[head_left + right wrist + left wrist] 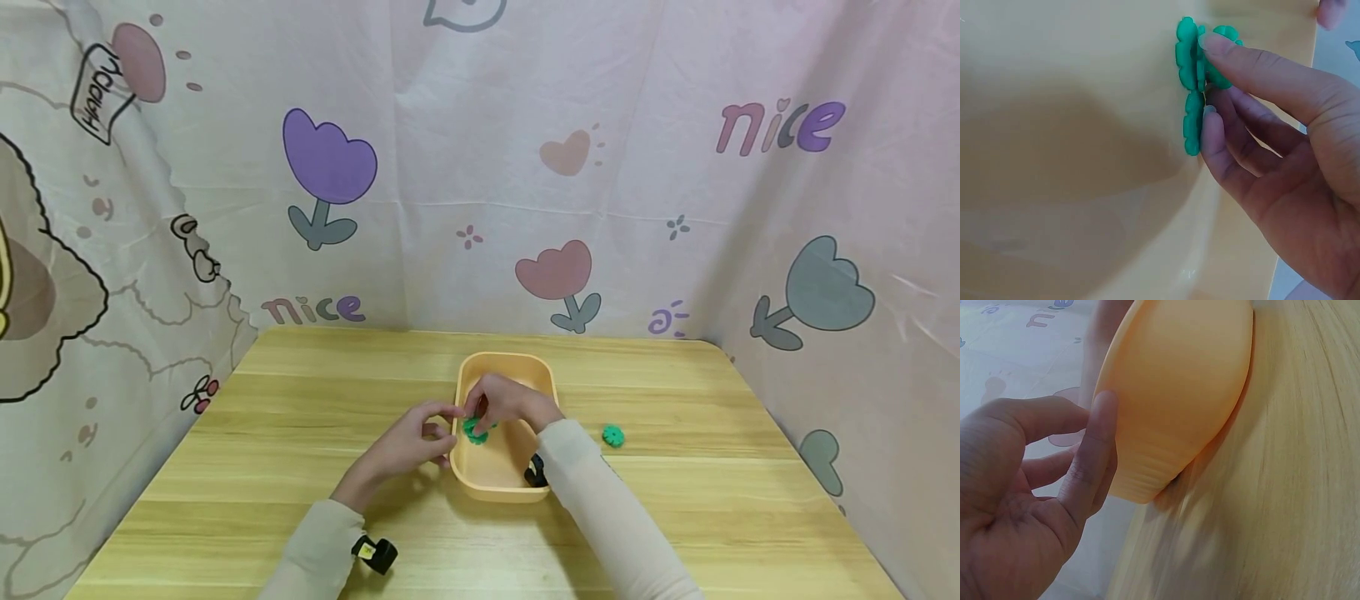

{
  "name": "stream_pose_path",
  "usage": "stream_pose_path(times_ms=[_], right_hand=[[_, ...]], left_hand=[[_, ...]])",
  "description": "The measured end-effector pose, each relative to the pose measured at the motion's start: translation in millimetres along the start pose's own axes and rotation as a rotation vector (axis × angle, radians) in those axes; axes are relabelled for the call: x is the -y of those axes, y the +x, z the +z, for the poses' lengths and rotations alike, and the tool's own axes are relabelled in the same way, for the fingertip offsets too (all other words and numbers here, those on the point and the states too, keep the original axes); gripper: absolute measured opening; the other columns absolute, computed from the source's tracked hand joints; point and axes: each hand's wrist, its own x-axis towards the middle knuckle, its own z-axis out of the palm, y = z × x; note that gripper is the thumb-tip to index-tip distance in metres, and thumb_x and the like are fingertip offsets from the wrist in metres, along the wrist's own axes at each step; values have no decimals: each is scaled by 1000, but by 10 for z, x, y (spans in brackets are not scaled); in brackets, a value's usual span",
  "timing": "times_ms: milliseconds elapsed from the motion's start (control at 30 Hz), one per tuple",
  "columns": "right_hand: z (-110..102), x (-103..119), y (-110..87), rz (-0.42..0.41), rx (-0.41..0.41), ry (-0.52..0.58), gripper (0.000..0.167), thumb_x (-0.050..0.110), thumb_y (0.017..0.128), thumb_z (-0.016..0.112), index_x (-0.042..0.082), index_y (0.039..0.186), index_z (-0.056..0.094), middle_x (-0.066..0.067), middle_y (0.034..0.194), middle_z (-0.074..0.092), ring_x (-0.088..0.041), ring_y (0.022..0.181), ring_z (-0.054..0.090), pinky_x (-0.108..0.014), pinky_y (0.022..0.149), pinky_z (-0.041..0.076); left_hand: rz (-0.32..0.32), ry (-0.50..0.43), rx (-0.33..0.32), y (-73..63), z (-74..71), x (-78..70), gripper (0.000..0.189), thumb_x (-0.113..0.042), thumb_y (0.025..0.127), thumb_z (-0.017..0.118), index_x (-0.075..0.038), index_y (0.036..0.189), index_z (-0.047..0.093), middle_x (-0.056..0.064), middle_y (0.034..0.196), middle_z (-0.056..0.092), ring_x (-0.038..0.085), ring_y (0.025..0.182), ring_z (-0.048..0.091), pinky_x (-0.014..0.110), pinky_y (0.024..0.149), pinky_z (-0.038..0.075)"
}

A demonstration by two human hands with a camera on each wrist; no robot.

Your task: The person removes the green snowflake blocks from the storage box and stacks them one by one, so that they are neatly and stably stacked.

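Note:
My right hand reaches into the light orange plastic bin. In the right wrist view its thumb and fingers pinch a green flower-shaped disc, which stands on edge. More discs of the same kind lie against it, one of them a scalloped green disc lower down by a fingertip. My left hand is at the bin's left side, pinching the rim between thumb and finger; in the left wrist view a fingertip overlaps the outer wall.
A single loose green disc lies on the wooden table, right of the bin. Behind the table hangs a printed cloth with flowers and lettering. Black wrist cameras sit at both cuffs, the left camera close over the table.

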Motion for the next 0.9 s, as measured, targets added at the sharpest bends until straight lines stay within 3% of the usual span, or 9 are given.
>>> stream_pose_path(times_ms=[367,900], right_hand=[[10,32,-21,46,25,8,24,3,76,90,5,98,80,-5,91,78,-3,75,63,-14,70,58],[6,33,-16,44,31,-7,27,2,73,92,3,96,78,-5,92,77,-5,77,64,-15,71,58]], left_hand=[[-32,-3,2,-27,-8,-45,51,-6,100,62,8,146,45,33,139,47,19,86,69,42,78,68],[-28,4,2,-29,-8,-53,49,-5,101,62,6,145,47,32,138,47,18,82,69,40,77,68]])
